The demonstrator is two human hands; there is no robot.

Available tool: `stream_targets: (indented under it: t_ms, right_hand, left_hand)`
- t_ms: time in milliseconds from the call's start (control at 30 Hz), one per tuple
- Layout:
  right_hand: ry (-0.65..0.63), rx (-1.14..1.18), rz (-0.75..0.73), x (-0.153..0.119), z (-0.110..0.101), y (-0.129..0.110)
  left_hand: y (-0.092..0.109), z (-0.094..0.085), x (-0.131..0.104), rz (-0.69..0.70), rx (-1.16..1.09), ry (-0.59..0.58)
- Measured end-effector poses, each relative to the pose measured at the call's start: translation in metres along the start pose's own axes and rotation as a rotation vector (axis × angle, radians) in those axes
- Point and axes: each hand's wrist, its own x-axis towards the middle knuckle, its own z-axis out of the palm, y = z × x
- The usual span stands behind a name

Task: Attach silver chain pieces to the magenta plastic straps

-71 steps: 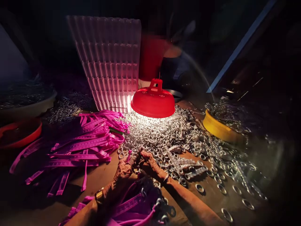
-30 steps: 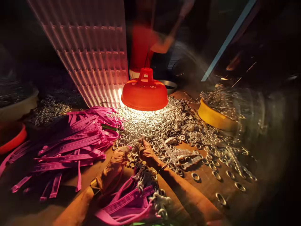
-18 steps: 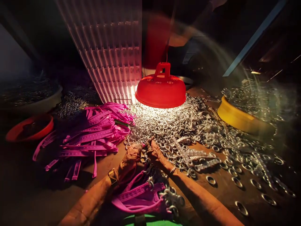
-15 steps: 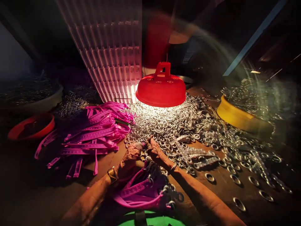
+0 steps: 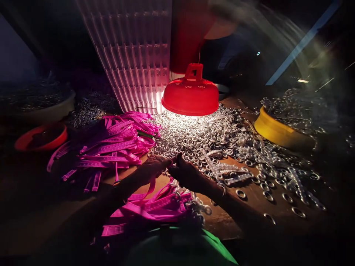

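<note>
My left hand (image 5: 156, 164) and my right hand (image 5: 183, 170) meet at the near edge of a heap of metal rings (image 5: 188, 138). Both are in shadow, with fingers closed. A pink strap (image 5: 151, 188) hangs below my left hand, its upper end at the fingers. What my right fingertips pinch is too small and dark to make out. More pink straps with rings (image 5: 163, 207) lie below my wrists. A pile of pink straps (image 5: 111, 147) is at the left.
A red lamp (image 5: 190, 96) hangs over the rings, before a ribbed translucent panel (image 5: 138, 59). An orange bowl (image 5: 41, 138) stands left, a yellow container (image 5: 280, 131) of chains right. Green material (image 5: 216, 244) is at the bottom.
The view has shifted, and my hands and forearms have gone from lit to shadowed. A strap now hangs visibly below my left hand, and more of the lower pink straps show.
</note>
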Motion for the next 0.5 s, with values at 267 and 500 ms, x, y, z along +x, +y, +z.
stream_targets:
  t_ms: [267, 500]
  right_hand:
    - [0.002, -0.106, 0.047, -0.087, 0.024, -0.008]
    - [-0.007, 0.145, 0.222, -0.103, 0.034, -0.002]
  left_hand:
    - [-0.013, 0.019, -0.046, -0.089, 0.124, -0.289]
    - [-0.036, 0.035, -0.067, -0.085, -0.046, -0.249]
